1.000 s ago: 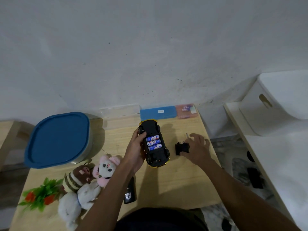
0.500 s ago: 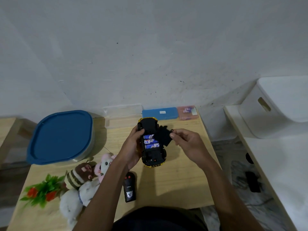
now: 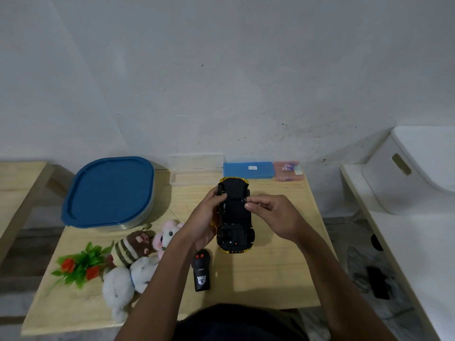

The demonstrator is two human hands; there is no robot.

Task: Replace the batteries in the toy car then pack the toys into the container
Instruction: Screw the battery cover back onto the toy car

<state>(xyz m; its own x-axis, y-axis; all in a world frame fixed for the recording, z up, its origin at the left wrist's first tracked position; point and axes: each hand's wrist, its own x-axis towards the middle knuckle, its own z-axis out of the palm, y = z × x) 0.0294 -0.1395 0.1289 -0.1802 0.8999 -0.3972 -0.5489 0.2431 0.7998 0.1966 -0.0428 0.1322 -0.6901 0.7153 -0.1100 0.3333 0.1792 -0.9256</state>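
Pale wooden surface (image 3: 270, 279) against a white wall. To the right, apart from it, a white stool (image 3: 406, 183) with a slot handle.

At the far left corner of the surface, a large container (image 3: 108, 193), closed with a blue lid.

In the middle, the toy car (image 3: 235, 217), turned upside down, black underside up, yellow body showing only at the edges, lengthwise toward the wall. Cannot tell whether resting on the surface or lifted a little.

Left hand (image 3: 203, 217) around the car's left side, fingers curled over the edge near the far wheel and gripping it. Right hand (image 3: 275, 215) coming from the right side, fingers bent and close together, tips of thumb and forefinger pinched at the underside near the far right wheel.

Near the left edge, three soft toys in a heap, touching each other. White plush (image 3: 125, 281) lowest, striped plush (image 3: 130, 249) above it, pink plush (image 3: 167, 233) just beside, partly hidden by the left forearm. Left of them, touching the striped plush, a plastic plant (image 3: 78, 264) with green leaves and red flowers.

Along the wall, a flat blue box (image 3: 248, 169), with a clear box (image 3: 197, 163) at its left end and a small pink box (image 3: 286, 169) touching its right end.

Just below the car, beside the left wrist, a black remote control (image 3: 202, 271) with two red buttons, lying flat.
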